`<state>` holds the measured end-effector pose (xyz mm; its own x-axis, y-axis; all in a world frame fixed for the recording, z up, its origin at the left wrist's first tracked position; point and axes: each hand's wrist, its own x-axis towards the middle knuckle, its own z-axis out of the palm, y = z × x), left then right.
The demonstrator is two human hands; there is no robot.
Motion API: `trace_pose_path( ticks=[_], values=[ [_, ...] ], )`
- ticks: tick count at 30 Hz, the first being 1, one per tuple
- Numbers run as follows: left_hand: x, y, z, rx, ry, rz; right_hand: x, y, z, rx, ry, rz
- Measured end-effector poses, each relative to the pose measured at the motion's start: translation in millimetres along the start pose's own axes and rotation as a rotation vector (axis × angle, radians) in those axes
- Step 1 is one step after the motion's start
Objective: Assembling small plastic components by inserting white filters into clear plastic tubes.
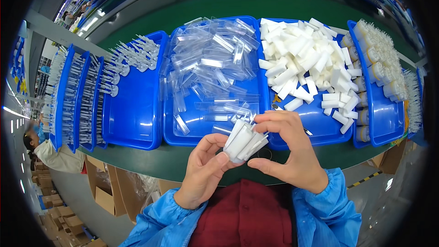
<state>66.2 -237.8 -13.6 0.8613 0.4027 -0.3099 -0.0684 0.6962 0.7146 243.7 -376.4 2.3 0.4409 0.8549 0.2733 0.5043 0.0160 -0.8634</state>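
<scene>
My left hand (204,169) is closed around a bundle of white cylindrical pieces with clear plastic sleeves (244,142), held in front of my body at the table's near edge. The pieces fan out at the top. Beside it, my right hand (292,151) curves around the bundle's right side, thumb and fingers well apart. Its fingertips are close to the upper end of the bundle; whether they touch it I cannot tell. Beyond my hands are a blue tray (180,138) of loose clear plastic sleeves (215,59) and, to its right, a heap of white cylindrical pieces (302,55).
A blue tray (130,110) at left holds several white stemmed parts (137,52) at its far end. More filled trays (75,100) stand upright left of it. On the right, a blue tray (384,126) carries bundled pale parts (377,59). Cardboard boxes (107,192) sit below the table.
</scene>
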Motion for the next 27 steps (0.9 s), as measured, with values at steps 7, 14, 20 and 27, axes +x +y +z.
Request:
trace_pose_path(
  ticks=[7, 14, 20, 27],
  values=[
    [-0.1, -4.0, 2.7, -0.056, 0.024, -0.046, -5.6, 3.3, 6.0, -0.014, 0.041, -0.056],
    [-1.1, -9.3, 1.6, -0.025, 0.031, -0.001, -10.1, 6.0, 11.8, -0.076, 0.020, -0.115],
    [-3.1, -9.3, 1.7, 0.016, 0.069, 0.116, -8.0, -14.6, 3.5, -0.221, 0.118, -0.039],
    [-1.4, -20.6, -1.3, 0.159, -0.033, 0.297, -26.5, 3.1, 8.1, 0.157, 0.048, 0.137]
  ],
)
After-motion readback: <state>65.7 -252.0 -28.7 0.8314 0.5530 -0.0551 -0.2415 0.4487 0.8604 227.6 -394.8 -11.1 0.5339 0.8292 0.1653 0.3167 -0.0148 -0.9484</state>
